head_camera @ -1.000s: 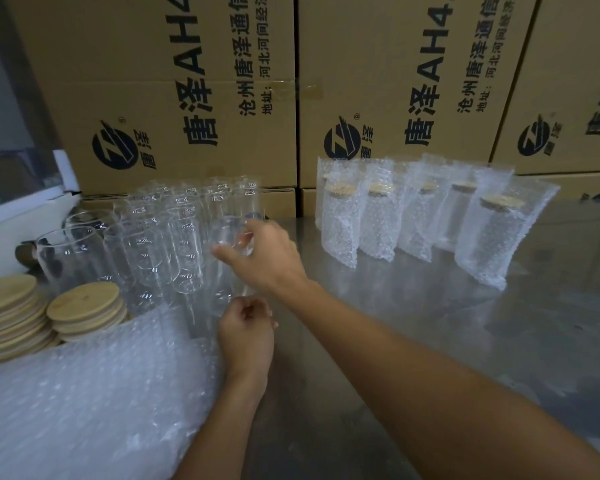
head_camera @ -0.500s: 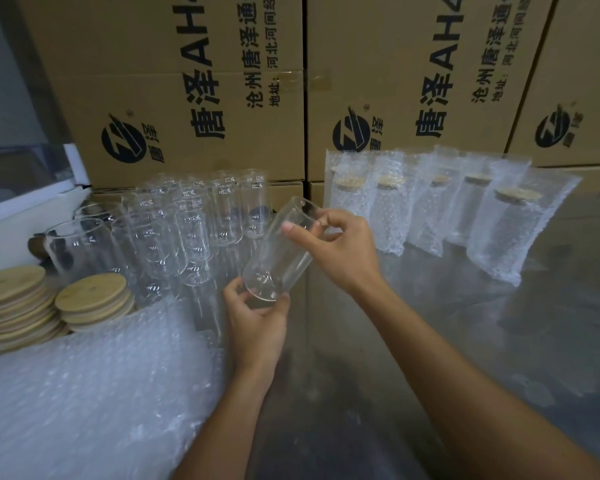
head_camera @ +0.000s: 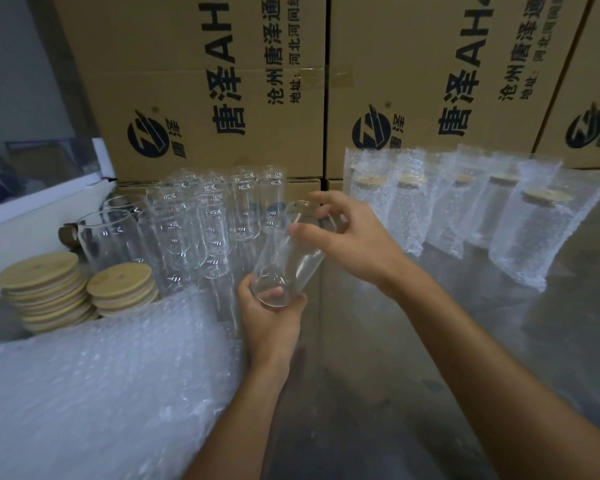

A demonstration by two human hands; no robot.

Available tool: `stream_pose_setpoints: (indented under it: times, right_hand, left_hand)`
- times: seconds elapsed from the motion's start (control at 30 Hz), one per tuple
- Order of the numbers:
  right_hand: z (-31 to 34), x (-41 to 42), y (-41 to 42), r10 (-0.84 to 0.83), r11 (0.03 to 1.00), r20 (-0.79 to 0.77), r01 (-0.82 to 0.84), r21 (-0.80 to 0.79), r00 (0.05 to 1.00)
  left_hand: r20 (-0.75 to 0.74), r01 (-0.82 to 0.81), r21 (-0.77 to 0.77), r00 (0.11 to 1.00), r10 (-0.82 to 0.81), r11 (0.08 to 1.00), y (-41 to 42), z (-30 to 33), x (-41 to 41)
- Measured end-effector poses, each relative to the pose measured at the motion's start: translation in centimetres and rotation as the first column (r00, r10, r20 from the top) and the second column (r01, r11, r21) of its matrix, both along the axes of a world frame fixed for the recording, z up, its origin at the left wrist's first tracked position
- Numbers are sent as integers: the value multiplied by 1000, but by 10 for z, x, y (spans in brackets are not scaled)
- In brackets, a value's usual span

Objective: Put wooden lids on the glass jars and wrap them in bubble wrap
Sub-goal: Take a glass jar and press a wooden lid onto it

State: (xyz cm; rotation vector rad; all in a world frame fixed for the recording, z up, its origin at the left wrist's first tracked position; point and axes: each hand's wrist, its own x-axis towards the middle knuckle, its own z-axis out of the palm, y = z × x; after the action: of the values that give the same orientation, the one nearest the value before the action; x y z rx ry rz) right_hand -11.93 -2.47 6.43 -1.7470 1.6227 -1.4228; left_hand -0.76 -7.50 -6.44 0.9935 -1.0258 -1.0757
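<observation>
Taking the held glass jar [head_camera: 290, 252] as the landmark, the two stacks of wooden lids [head_camera: 80, 289] sat far to its left on the bench [head_camera: 378, 393], probably kept there so the left hand could reach one without crossing the work. Below and left of the jar a heap of bubble wrap [head_camera: 101, 386] lay spread, likely staged as the next material after capping. Just left of and behind the jar stood a tight cluster of bare jars [head_camera: 201, 220], upright and uncapped, the stock waiting to be done.

The left hand [head_camera: 272, 318] cupped the jar's base from below, fingers curled round the bottom edge, so the weight rested there. The jar itself was tilted, its mouth leaning up and to the right, above the bench and not touching it. The right hand [head_camera: 349, 233] pinched the rim between thumb and fingertips, steadying the open end; that two-point hold seemed meant to keep slippery glass from rolling. No lid was on it yet, so capping looked like the step in hand.

To the right of the jar, a row of wrapped jars [head_camera: 465, 216] stood with lids on inside bubble sleeves, apparently set apart as finished pieces. Behind everything rose printed cardboard boxes [head_camera: 205, 81].
</observation>
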Motion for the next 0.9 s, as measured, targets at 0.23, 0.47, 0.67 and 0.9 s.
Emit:
stream_pose_setpoints:
  times: [0.23, 0.47, 0.67, 0.9]
  right_hand:
    - [3, 5, 7, 14, 997, 68, -19, 75, 998]
    - [-1, 20, 10, 10, 996, 152, -24, 86, 988]
    - [-2, 30, 11, -166, 985, 147, 171, -19, 975]
    - [2, 16, 9, 15, 1000, 306, -14, -6, 952]
  left_hand:
    - [25, -3, -86, 1000, 5, 996, 4, 0, -1]
    - [95, 14, -159, 996, 1, 987, 10, 4, 1]
    - [108, 2, -204, 994, 21, 979, 11, 4, 0]
    - [128, -28, -175, 990, 51, 984, 10, 4, -2]
